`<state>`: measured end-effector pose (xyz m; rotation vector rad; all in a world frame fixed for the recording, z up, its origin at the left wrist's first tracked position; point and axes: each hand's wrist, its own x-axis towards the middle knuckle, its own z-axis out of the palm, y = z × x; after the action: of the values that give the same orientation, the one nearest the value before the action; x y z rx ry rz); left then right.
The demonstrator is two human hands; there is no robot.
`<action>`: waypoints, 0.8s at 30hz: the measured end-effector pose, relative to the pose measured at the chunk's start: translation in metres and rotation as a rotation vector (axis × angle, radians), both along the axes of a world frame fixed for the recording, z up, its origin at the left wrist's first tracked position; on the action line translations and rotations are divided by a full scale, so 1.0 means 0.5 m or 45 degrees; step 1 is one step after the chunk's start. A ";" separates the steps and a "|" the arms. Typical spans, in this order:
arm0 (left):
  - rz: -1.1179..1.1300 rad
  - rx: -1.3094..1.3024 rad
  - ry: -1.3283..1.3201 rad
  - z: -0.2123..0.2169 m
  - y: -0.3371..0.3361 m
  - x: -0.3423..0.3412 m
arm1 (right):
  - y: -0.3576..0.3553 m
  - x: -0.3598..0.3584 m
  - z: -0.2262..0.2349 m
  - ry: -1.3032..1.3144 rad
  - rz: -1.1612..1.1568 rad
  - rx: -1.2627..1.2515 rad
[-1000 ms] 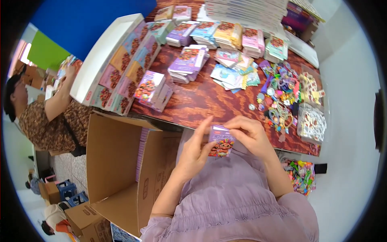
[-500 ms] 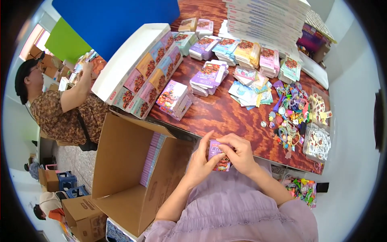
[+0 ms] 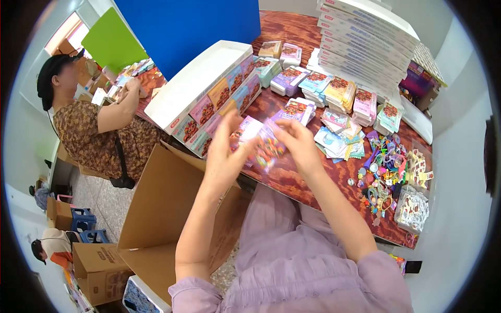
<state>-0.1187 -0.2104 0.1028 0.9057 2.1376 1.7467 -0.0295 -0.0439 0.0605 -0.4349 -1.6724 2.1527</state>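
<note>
On the desk (image 3: 287,178), packet stacks (image 3: 339,95) stand just behind the card heap (image 3: 338,136), flat boxes (image 3: 362,49) are piled farther behind it, trinkets (image 3: 385,175) lie to its right, a display box (image 3: 206,78) well left.

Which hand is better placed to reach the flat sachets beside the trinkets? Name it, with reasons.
Right, probably: the right hand is nearer the flat sachets, which lie to its right. The left hand is farther away, across the blurred packet.

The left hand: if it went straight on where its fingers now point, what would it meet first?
The left hand would probably meet the white box with coloured front, though depth is unclear.
</note>
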 end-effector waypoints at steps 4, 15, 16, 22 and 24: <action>0.114 -0.262 0.521 -0.016 0.068 -0.082 | 0.091 -0.154 -0.031 -0.089 -0.044 0.366; -0.461 -0.425 -0.609 -0.119 0.013 -0.209 | -0.017 -0.049 -0.156 -0.153 -0.027 -0.170; -0.530 -0.423 -0.660 -0.119 0.010 -0.219 | -0.038 -0.035 -0.142 -0.244 0.090 -0.344; -0.572 -0.623 -0.613 -0.086 0.007 -0.202 | -0.052 -0.064 -0.143 -0.280 0.174 -0.378; -0.573 -0.634 -0.599 -0.096 -0.001 -0.196 | -0.063 -0.068 -0.138 -0.283 0.164 -0.420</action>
<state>-0.2167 -0.2109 0.0550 0.6800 1.7560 1.0144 -0.0634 -0.0756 -0.0083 -0.6989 -1.4891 2.5698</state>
